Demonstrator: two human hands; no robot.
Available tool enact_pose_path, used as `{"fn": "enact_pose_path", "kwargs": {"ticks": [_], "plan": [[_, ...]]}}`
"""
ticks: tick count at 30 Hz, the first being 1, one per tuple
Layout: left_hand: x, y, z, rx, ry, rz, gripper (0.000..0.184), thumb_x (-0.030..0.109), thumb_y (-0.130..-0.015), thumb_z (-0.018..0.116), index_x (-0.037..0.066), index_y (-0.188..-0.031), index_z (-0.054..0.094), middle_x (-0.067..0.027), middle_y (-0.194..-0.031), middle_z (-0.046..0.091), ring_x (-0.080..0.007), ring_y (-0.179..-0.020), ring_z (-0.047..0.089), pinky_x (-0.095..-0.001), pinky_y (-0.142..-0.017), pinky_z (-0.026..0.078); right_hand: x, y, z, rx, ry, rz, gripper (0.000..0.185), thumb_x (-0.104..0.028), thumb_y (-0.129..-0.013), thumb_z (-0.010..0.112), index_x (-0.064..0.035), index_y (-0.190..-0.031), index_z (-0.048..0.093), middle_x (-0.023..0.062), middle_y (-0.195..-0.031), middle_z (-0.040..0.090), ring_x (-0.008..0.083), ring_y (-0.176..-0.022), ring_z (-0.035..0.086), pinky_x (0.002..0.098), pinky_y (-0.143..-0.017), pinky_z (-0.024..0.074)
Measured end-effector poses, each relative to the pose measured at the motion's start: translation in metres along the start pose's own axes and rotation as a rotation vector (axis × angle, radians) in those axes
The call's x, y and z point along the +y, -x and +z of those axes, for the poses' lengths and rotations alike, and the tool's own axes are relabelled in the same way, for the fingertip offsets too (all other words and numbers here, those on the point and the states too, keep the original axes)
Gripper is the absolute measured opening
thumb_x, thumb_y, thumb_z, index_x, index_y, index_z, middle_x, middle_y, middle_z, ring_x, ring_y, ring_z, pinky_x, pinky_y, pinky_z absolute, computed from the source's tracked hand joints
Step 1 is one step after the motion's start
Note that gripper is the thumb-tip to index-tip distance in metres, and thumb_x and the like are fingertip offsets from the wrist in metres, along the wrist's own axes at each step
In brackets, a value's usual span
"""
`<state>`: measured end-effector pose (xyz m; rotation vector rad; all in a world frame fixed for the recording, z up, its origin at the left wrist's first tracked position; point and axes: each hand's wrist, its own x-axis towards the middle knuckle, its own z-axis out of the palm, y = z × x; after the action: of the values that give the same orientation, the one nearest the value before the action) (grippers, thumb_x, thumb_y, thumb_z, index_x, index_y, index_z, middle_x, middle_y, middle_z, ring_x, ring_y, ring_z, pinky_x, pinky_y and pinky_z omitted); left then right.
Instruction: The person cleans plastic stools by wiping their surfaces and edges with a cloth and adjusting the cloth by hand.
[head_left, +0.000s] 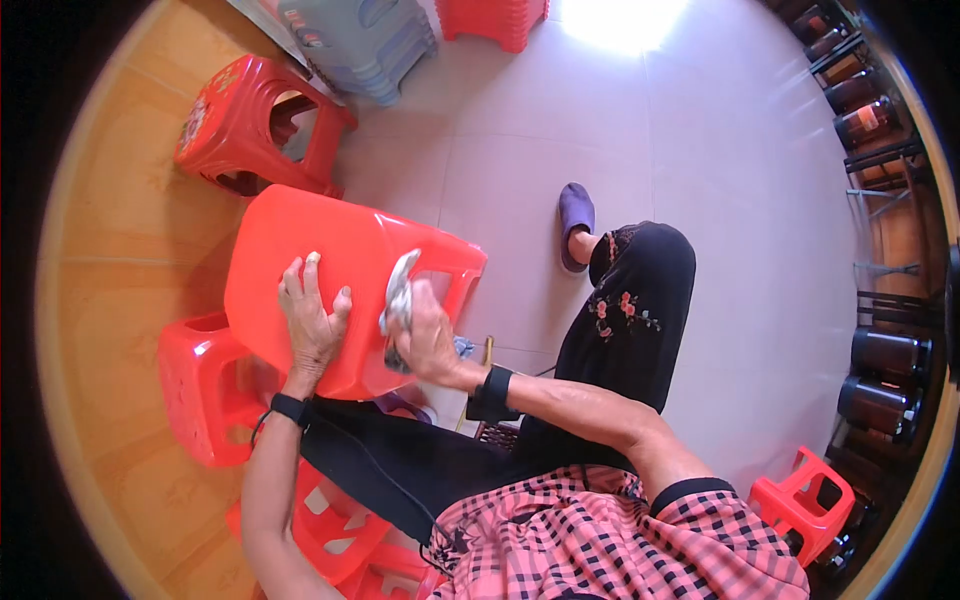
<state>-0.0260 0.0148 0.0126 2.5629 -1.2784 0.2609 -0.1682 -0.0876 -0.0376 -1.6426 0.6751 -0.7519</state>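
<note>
Glossy red stool (pixel 352 252), smooth-topped, near the left edge of the floor (pixel 740 250).
We find the left hand (pixel 313 328) splayed on top, grasping nothing; the right hand (pixel 430 340) closed round a pale cloth (pixel 400 290). Dark jars (pixel 885 353) line the floor's right edge, contents undeterminable.

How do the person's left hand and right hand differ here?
The left hand holds no cloth and has its fingers spread, while the right hand is curled around a pale cloth. The left hand rests on the flat seat of the red stool; the right hand is over at the stool's edge. The right hand looks more blurred than the left hand. Both wear a dark wristband.
</note>
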Motion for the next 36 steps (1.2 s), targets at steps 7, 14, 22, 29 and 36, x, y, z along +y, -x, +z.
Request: {"fn": "enact_pose_path", "kwargs": {"ticks": [7, 14, 22, 29, 36], "plan": [[-0.003, 0.0, 0.001, 0.002, 0.007, -0.006, 0.062, 0.031, -0.079, 0.061, 0.0, -0.13, 0.043, -0.0229, -0.126, 0.039, -0.039, -0.115, 0.039, -0.049, -0.099, 0.032, 0.036, 0.05, -0.004, -0.554, -0.037, -0.089, 0.025, -0.007, -0.077, 0.063, -0.0005, -0.098, 0.05, 0.0203, -0.086, 0.056, 0.0399, -0.081, 0.06, 0.0448, -0.068, 0.0481], [-0.014, 0.003, 0.012, 0.016, 0.041, -0.001, 0.064, 0.031, -0.078, 0.062, 0.0, -0.131, 0.043, -0.0238, -0.127, 0.038, -0.0399, -0.115, 0.038, -0.0499, -0.1, 0.031, 0.025, -0.038, -0.026, -0.093, -0.069, 0.032, 0.028, -0.017, -0.081, 0.061, -0.0033, -0.104, 0.055, 0.0164, -0.085, 0.058, 0.0315, -0.077, 0.062, 0.0409, -0.067, 0.0495], [-0.003, 0.005, 0.003, -0.015, 0.032, -0.023, 0.065, 0.031, -0.078, 0.061, -0.001, -0.131, 0.042, -0.0244, -0.128, 0.037, -0.0403, -0.115, 0.037, -0.0509, -0.1, 0.03, -0.015, -0.102, -0.02, -0.133, 0.247, -0.328, 0.028, -0.021, -0.086, 0.058, -0.0042, -0.108, 0.057, 0.017, -0.093, 0.053, 0.0374, -0.084, 0.057, 0.0444, -0.074, 0.048], [0.002, 0.003, -0.007, -0.038, 0.007, 0.017, 0.064, 0.034, -0.079, 0.057, -0.002, -0.13, 0.042, -0.024, -0.128, 0.038, -0.0401, -0.116, 0.038, -0.0495, -0.101, 0.03, 0.099, -0.125, -0.024, -0.251, 0.333, 0.039, 0.024, -0.022, -0.088, 0.052, -0.0035, -0.103, 0.056, 0.0223, -0.096, 0.06, 0.0413, -0.09, 0.059, 0.0502, -0.075, 0.0477], [-0.002, 0.003, -0.001, -0.01, 0.036, 0.012, 0.064, 0.032, -0.078, 0.06, -0.001, -0.13, 0.042, -0.0241, -0.127, 0.038, -0.0407, -0.115, 0.038, -0.0504, -0.1, 0.03, 0.055, -0.125, -0.027, -0.167, 0.224, 0.197, 0.033, -0.033, -0.086, 0.056, -0.0015, -0.098, 0.057, 0.0259, -0.09, 0.063, 0.0406, -0.086, 0.062, 0.0486, -0.075, 0.0475]]}}
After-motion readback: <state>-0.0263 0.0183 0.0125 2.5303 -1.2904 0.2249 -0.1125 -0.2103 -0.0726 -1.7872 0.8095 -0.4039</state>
